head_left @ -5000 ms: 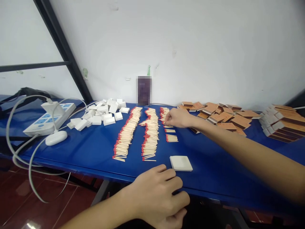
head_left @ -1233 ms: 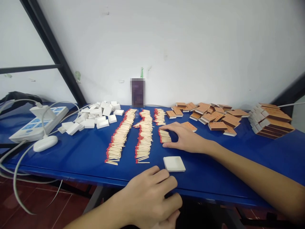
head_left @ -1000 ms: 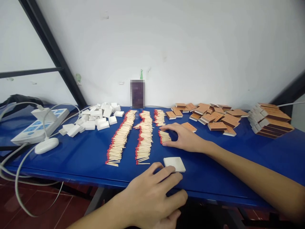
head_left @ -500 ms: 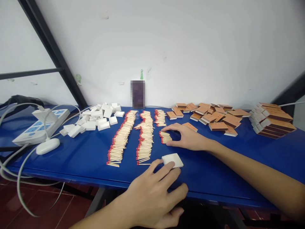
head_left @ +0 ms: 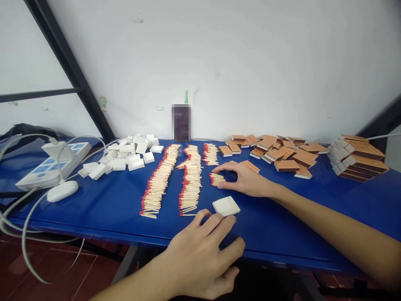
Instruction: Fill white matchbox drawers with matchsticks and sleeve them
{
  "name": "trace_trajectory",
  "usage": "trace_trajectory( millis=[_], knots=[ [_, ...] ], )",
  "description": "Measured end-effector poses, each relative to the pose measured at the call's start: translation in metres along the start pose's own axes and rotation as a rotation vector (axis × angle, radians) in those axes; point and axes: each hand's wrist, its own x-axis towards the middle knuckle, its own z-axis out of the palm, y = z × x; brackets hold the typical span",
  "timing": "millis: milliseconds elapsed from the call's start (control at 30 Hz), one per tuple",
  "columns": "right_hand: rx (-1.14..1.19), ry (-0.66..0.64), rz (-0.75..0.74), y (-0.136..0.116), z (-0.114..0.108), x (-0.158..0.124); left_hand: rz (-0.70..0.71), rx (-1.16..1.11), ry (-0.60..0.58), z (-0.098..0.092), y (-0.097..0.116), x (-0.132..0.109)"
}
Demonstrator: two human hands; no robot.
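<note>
I'm touching the one white tray (head_left: pixel 226 206) with my left hand's (head_left: pixel 203 255) spread fingers, gripping nothing. My right hand (head_left: pixel 247 179) is loosely cupping, fingers open, one small match bundle (head_left: pixel 216 179) just beyond the tray. A careless nudge risks scattering it into the three match rows (head_left: pixel 189 184) left of and beyond the tray.
</note>
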Motion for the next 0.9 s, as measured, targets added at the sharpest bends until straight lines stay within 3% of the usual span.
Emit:
trace_trajectory(
  millis=[367, 900],
  knots=[
    [0.008, 0.033, -0.005, -0.0012, 0.0022, -0.0001, -0.039, -0.017, 0.014, 0.0001, 0.0023, -0.0001],
    [0.004, 0.061, -0.019, -0.0057, 0.0047, 0.0012, -0.153, -0.059, -0.066, 0.0017, 0.0038, -0.0008]
  ],
)
